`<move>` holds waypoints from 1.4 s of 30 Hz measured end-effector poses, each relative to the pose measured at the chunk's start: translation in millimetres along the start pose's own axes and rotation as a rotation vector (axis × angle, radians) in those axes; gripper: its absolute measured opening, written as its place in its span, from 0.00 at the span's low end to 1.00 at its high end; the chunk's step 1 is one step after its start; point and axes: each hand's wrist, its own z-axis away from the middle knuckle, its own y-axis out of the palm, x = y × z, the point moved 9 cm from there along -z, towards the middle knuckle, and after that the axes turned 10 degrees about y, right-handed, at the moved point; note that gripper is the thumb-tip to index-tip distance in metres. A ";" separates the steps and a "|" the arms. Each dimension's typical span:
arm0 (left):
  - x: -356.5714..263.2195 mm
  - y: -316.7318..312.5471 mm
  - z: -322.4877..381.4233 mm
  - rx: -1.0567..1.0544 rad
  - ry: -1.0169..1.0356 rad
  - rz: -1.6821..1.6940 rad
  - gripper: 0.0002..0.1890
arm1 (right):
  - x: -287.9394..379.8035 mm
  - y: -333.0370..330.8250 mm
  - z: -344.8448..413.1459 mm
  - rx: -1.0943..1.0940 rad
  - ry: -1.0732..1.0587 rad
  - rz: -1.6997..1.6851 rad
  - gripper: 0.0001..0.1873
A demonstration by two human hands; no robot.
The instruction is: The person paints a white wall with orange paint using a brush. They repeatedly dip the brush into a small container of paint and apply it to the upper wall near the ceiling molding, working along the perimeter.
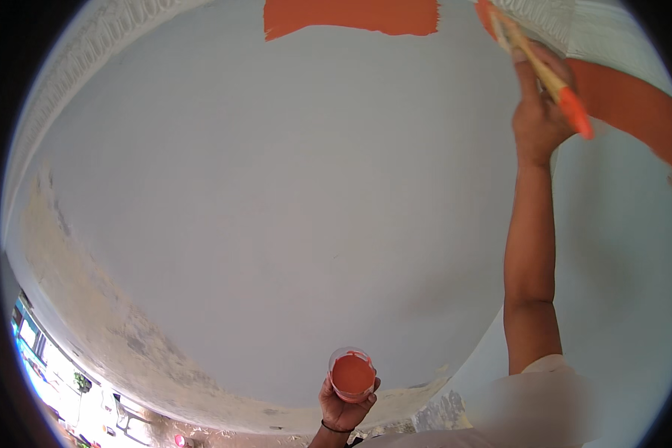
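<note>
My right hand (543, 106) is raised near the top right corner of the wall, closed around the wooden handle of a paintbrush (537, 64). The brush's orange-coated bristles lie at the wall near the moulding, and the handle's end is orange too. Low in the middle, my left hand (347, 406) holds a clear plastic cup (353, 375) of orange paint, with a dark band round the wrist. An orange painted patch (350, 17) is at the top of the pale grey wall (291, 196). Another orange band (633, 95) runs along the adjoining wall on the right.
White ribbed moulding (89, 61) borders the wall's top. Bare, stained plaster (129, 330) shows along the lower left. Far below at the lower left are a green plant (82, 382), a pink-rimmed container (180, 441) and bright openings. The wall corner runs behind my right arm.
</note>
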 end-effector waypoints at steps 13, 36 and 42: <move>-3.5 -7.5 -2.9 0.003 -0.027 -0.012 0.38 | 11.8 40.6 51.3 0.112 -0.473 0.324 0.18; -1.2 -7.1 -2.8 0.045 -0.002 0.023 0.42 | -0.8 64.7 41.0 0.260 -0.460 0.151 0.15; -2.7 -9.2 -2.7 0.049 -0.001 0.020 0.43 | -0.4 64.5 33.1 0.282 -0.429 0.087 0.15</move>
